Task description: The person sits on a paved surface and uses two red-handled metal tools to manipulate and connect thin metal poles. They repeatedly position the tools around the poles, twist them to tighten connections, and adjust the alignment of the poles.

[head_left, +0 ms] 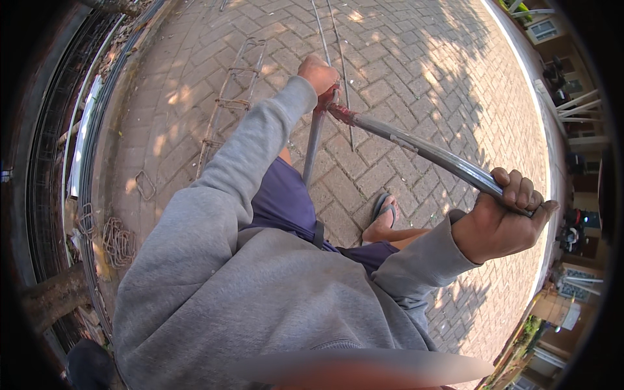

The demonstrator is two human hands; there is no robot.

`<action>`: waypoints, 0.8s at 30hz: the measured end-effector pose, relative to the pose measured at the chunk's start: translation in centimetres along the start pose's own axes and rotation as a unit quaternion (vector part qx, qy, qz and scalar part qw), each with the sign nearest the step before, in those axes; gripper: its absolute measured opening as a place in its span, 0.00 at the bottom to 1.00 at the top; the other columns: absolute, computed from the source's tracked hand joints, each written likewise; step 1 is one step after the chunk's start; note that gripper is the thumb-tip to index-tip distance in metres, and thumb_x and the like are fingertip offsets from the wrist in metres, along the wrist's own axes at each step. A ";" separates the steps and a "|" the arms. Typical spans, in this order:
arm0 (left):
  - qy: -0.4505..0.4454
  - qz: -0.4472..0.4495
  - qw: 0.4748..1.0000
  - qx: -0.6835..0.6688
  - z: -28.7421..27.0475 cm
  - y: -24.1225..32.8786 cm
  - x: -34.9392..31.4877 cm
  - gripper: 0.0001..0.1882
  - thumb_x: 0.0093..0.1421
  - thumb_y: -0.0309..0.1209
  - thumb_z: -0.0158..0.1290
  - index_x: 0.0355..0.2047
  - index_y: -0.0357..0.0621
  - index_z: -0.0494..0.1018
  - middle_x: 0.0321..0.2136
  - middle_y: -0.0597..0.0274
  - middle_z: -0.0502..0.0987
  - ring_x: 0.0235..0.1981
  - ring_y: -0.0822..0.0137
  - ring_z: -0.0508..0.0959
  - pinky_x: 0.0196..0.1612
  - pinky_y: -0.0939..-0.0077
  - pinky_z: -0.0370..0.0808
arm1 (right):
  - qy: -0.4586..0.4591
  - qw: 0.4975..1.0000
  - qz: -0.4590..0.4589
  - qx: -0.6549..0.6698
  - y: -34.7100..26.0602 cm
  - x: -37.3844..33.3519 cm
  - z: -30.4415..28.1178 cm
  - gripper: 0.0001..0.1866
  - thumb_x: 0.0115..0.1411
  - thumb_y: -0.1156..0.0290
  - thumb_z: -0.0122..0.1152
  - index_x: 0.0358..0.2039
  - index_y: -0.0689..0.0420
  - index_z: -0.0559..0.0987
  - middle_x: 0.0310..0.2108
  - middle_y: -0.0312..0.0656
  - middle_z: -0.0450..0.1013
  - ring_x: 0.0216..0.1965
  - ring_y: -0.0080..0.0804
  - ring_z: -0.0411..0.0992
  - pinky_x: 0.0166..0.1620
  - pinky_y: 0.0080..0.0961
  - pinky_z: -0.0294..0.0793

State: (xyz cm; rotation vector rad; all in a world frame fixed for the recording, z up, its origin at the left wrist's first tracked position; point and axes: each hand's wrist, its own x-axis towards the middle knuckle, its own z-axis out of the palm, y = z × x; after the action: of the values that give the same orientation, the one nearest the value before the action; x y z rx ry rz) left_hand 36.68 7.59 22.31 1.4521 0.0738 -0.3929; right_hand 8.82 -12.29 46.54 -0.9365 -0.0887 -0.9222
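Observation:
A long-handled bolt cutter [422,146] with a red head and grey metal handles spreads in front of me, its arms wide apart. My right hand [504,218] is closed round the end of one handle, out to the right. The other handle [313,146] points down beside my left knee; its lower end is hidden by my leg. At the red head, my left hand [318,73] is closed on a thin steel rod [321,29], though its fingertips are hidden. A second thin rod [342,65] runs past just to the right of that hand.
A ladder-like cage of bent rebar [233,101] lies on the brick paving, left of my arm. Bent wire stirrups [118,244] are piled by the left edge, near long dark bars [55,130]. My sandalled foot [383,218] rests under the cutter's raised handle.

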 end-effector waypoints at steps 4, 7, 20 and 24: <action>0.001 -0.001 0.998 0.058 0.1 -0.3 0.8 0.08 0.56 0.22 0.56 0.22 0.30 0.79 0.23 0.45 0.83 0.21 0.57 0.85 0.25 0.63 0.82 | 0.102 0.995 0.009 -0.016 0.5 2.0 -0.9 0.32 0.81 0.47 0.33 0.19 0.48 0.64 0.15 0.35 0.58 0.18 0.26 0.61 0.31 0.38 0.74; 0.003 0.019 0.999 0.035 0.2 -0.8 1.2 0.05 0.57 0.15 0.55 0.24 0.26 0.74 0.20 0.42 0.77 0.17 0.55 0.81 0.17 0.60 0.76 | 0.144 0.989 0.025 0.014 0.5 1.8 -2.4 0.33 0.81 0.47 0.33 0.18 0.48 0.65 0.14 0.35 0.58 0.18 0.26 0.62 0.33 0.37 0.74; -0.009 -0.033 0.999 -0.041 0.2 0.9 -0.6 0.05 0.58 0.18 0.54 0.27 0.26 0.77 0.25 0.39 0.82 0.20 0.55 0.84 0.21 0.59 0.80 | -0.249 0.957 -0.150 -0.012 1.7 -13.7 -1.7 0.27 0.80 0.55 0.34 0.23 0.52 0.67 0.21 0.37 0.63 0.21 0.29 0.64 0.32 0.34 0.71; 0.007 -0.041 0.997 -0.058 0.7 1.9 -2.2 0.03 0.59 0.16 0.53 0.31 0.23 0.73 0.25 0.36 0.80 0.18 0.51 0.81 0.18 0.56 0.77 | -0.103 0.984 -0.130 0.066 1.0 -11.3 -2.5 0.28 0.81 0.53 0.31 0.25 0.52 0.68 0.22 0.37 0.64 0.21 0.29 0.64 0.31 0.34 0.71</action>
State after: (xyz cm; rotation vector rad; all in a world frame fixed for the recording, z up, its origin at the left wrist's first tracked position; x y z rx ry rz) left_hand 35.08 7.51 24.78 1.3406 0.1658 -0.4386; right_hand 1.71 -6.58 39.40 -0.9072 -0.4528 -1.0422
